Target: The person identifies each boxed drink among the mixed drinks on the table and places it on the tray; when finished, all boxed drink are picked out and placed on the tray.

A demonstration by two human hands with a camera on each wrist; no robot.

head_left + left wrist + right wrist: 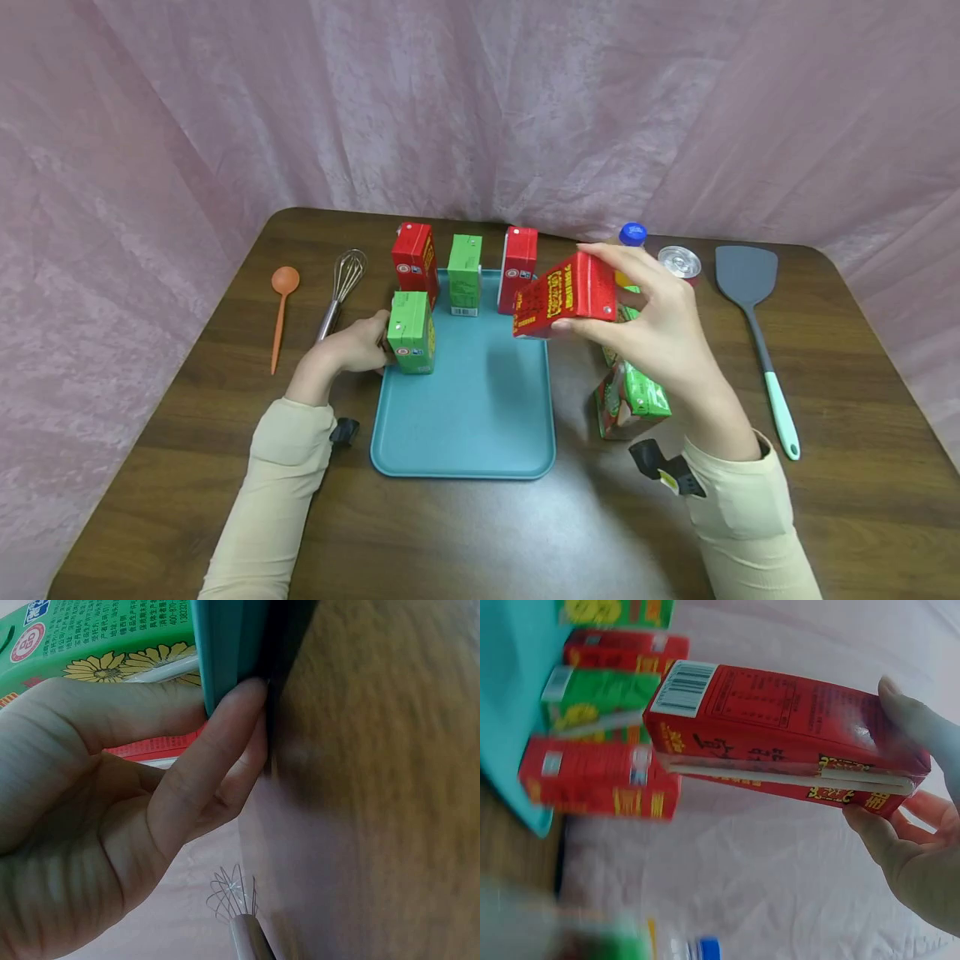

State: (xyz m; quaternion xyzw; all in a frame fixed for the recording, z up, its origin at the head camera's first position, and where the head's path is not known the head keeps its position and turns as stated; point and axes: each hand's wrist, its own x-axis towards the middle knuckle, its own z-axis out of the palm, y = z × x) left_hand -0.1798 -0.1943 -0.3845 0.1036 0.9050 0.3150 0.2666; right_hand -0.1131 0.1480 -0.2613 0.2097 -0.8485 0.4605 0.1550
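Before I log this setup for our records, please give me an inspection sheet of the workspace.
Surface: brown wood-grain table, bearing a blue rectangular plastic-looking tray.
Job's things: two red box-shaped drink cartons and two green box-shaped drink cartons stand on the tray; a tilted red drink carton is held up near its right edge; at least one green-and-brown drink carton is right of the tray.
Clutter: orange spoon and metal wire whisk at left; blue-capped bottle, silver-topped can and grey spatula with mint handle at right.
Hands: left hand pinches the tray's left rim; right hand grips the tilted carton.
Cables: nothing seen.
Surroundings: pink fabric curtain behind and at both sides.
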